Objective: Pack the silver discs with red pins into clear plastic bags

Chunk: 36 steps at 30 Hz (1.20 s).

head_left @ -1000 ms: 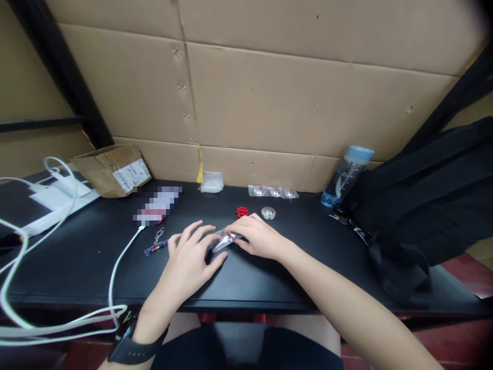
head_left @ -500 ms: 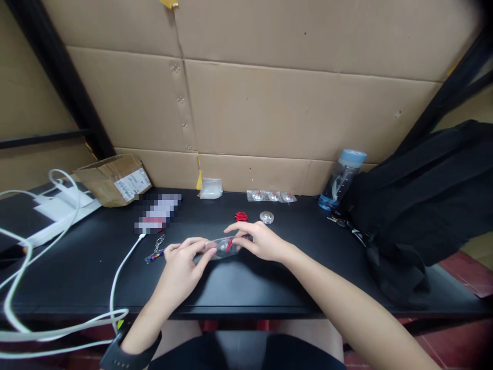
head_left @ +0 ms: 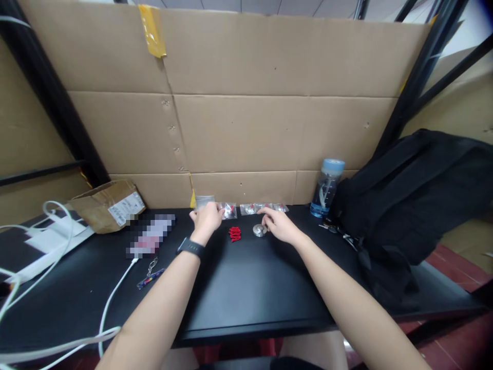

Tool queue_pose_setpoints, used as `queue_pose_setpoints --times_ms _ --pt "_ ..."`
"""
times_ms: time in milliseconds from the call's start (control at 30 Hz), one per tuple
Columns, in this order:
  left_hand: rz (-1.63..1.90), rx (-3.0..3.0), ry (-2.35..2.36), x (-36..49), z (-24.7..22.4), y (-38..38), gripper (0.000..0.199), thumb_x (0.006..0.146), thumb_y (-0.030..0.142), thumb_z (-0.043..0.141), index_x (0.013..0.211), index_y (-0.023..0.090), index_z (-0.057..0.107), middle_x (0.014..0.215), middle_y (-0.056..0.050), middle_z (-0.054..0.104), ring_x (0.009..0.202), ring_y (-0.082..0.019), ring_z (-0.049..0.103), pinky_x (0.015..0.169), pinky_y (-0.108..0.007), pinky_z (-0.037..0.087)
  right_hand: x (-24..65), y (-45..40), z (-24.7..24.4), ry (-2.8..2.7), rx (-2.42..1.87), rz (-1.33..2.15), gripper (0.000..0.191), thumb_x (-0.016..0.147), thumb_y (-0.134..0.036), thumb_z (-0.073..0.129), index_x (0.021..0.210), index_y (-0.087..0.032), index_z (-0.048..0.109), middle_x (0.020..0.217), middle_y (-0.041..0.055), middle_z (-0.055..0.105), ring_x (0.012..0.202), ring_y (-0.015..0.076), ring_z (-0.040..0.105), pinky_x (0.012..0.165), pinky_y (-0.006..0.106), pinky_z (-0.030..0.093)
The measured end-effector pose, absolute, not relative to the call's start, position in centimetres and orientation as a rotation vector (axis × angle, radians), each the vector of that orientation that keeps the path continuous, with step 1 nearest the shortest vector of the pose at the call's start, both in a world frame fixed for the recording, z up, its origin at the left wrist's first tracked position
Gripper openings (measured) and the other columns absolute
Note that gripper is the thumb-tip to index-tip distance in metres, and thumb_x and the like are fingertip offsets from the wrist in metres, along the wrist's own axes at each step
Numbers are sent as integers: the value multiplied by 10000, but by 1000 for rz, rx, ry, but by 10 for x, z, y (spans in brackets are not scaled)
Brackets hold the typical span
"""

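Note:
My left hand [head_left: 208, 220] reaches to the back of the desk, palm down, in front of a stack of clear plastic bags [head_left: 205, 199]. Its thumb and outer finger stand apart; the middle fingers are mostly hidden. Right of the thumb lies a clear packet [head_left: 230, 211] with a silver disc and a bit of red inside. My right hand [head_left: 280, 225] is over the desk with its index finger stretched out and the others loosely bent, beside a round silver disc [head_left: 260, 230]. A small pile of red pieces [head_left: 234, 234] lies between my hands.
More filled packets [head_left: 256, 208] lie along the cardboard wall [head_left: 246, 133]. A water bottle [head_left: 325, 190] and a black backpack [head_left: 416, 195] stand at right. At left are a torn cardboard box [head_left: 103, 205], a phone [head_left: 152, 236] with a white cable [head_left: 115, 293], and a keychain [head_left: 150, 277].
The packet left my hands and lies at the back by the other packets. My left hand moved forward to the bags, my right hand forward to the silver disc. The view tilted up.

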<state>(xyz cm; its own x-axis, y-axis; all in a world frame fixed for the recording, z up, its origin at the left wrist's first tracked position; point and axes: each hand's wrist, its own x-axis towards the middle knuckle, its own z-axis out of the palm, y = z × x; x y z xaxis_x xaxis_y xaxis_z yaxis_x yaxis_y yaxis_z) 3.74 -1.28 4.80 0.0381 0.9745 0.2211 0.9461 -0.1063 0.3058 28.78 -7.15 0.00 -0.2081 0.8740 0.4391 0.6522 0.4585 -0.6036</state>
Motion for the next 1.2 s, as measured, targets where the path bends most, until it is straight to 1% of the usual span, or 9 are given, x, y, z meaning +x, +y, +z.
queue_pose_setpoints --times_ms 200,367,533,667,800,900,967,1067,1200 --pt "448 2168 1949 59 19 56 217 887 368 599 850 206 739 979 -124 785 1013 -322 690 911 -463 413 281 -76 5 -2039 -1290 335 354 943 -116 475 1235 -201 656 863 24 731 781 155 672 791 266 488" --pt "554 2298 1987 61 6 59 301 888 390 600 1069 175 706 1091 -197 752 1107 -371 650 991 -508 328 281 -78 7 -2085 -1380 280 244 941 -169 534 1115 -202 703 925 48 719 796 161 647 753 267 477" --pt "642 2614 1993 55 3 50 331 911 342 582 1157 126 631 993 -220 741 1057 -391 646 964 -496 297 285 -78 0 -2196 -1381 315 180 844 -238 721 1018 -193 735 1047 81 672 913 187 638 860 307 488" --pt "677 2774 1814 47 1 46 236 958 246 483 1059 141 668 1080 -218 714 1154 -381 575 984 -509 269 284 -75 -7 -2212 -1391 341 248 808 -237 770 1048 -191 728 1080 91 657 998 212 630 935 343 485" --pt "605 2900 1484 44 -4 46 363 1008 203 360 1219 210 655 1268 -151 669 1203 -307 541 1002 -478 297 282 -72 -11 -2228 -1385 311 242 821 -222 752 1059 -187 725 1082 96 661 1025 218 627 949 349 480" --pt "542 2903 1359 45 -7 49 391 1023 260 365 1331 251 606 1407 -120 604 1245 -309 512 998 -478 324 282 -71 -12 -2230 -1386 296 239 825 -216 744 1061 -186 724 1085 98 665 1003 213 631 930 344 485" --pt "551 2916 1329 45 -6 51 406 999 212 391 1343 252 602 1436 -121 581 1265 -317 497 1006 -485 325 282 -72 -12 -2223 -1398 290 226 837 -211 725 1061 -184 725 1057 93 674 942 199 639 885 327 494" --pt "631 2939 1278 41 0 50 463 937 98 407 1313 253 626 1391 -128 599 1274 -313 495 1032 -487 317 282 -72 -11 -2218 -1402 291 197 853 -190 692 1047 -182 730 995 78 693 864 180 643 823 302 496" --pt "639 2874 1141 29 10 31 311 946 209 475 1173 254 682 1239 -99 670 1184 -286 561 1020 -451 360 281 -71 -9 -2209 -1393 294 179 835 -166 694 1009 -179 734 946 66 707 827 172 645 789 287 492"
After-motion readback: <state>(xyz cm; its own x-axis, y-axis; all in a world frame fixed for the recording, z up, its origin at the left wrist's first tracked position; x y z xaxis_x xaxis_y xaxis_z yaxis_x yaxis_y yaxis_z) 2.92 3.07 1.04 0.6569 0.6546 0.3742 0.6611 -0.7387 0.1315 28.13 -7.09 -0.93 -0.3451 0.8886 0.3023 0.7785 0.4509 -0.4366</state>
